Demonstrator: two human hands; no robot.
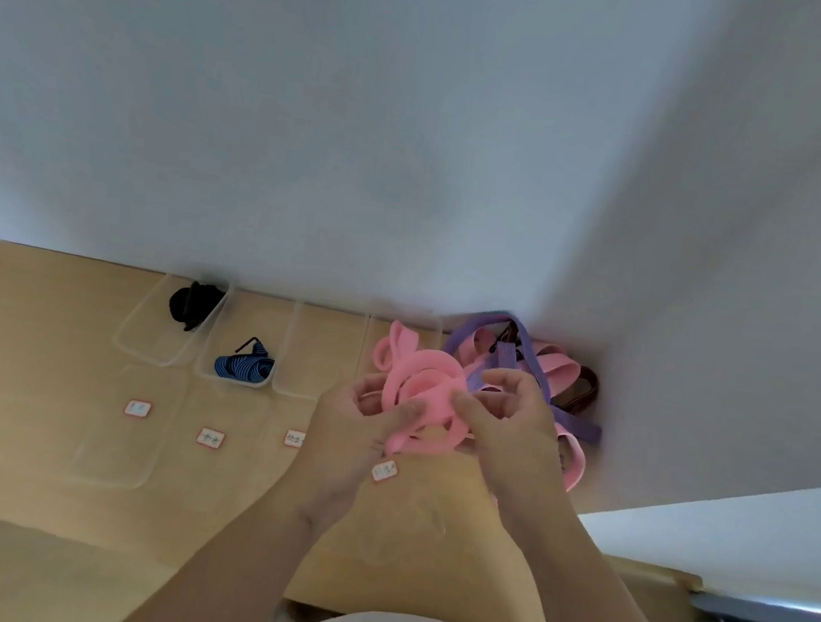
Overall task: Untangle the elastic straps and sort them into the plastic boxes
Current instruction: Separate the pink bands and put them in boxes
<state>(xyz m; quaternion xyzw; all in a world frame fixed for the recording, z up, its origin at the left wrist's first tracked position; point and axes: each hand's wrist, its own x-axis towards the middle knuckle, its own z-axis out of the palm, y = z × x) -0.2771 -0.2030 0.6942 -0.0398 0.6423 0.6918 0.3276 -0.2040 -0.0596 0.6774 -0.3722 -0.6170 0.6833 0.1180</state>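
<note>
Head view: a person stands at a pale wooden worktop [32, 342] set into a white-walled corner, both bare forearms reaching forward.
Left grip: the left grip [364, 419] is curled round a loop of the pink strap [419, 389], thumb laid across it.
Right grip: the right grip [513, 421] pinches the same strap between thumb and forefinger, the other fingers loosely bent above.
Pink strap: held up off the worktop between the two hands, coiled in several loops, in front of the right-hand end of the row of boxes.
Tangle: the tangle [536, 362] of purple, pink and brownish straps is heaped in the corner, just behind the right grip.
Boxes: four clear boxes [300, 349] stand side by side along the wall.
Black strap: the black strap [192, 304] is bundled in the leftmost box.
Blue strap: the blue strap [244, 365], striped, lies in the second box from the left.
Lids: clear lids [125, 431] lie flat on the worktop in front of the boxes.
Labels: small red-edged labels [210, 437] sit on or near the lids, one to a box; the writing is too small to read.
</note>
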